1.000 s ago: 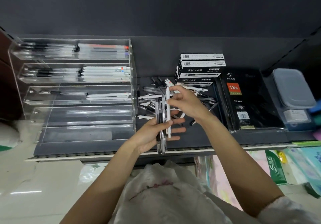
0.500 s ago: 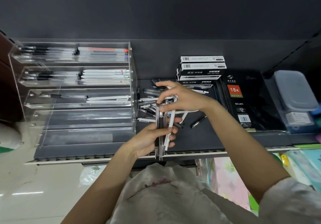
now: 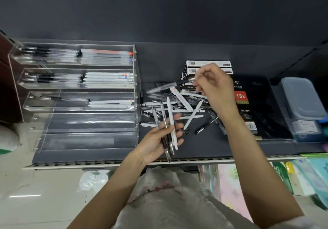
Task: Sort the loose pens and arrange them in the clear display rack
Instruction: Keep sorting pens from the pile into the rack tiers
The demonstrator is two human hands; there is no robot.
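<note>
Stationery shop: boxed pens (image 3: 207, 63) and a shrink-wrapped diary (image 3: 255, 108) shelved beyond the hands, packaged goods (image 3: 282, 177) stocked below them.

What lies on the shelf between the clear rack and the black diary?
In the head view, a pile of loose pens lies between rack and diary.

right hand (image 3: 215, 86) lifted off bundle (image 3: 167, 133); now pinches clear pen (image 3: 170, 86) above pile (image 3: 177, 104)
</note>
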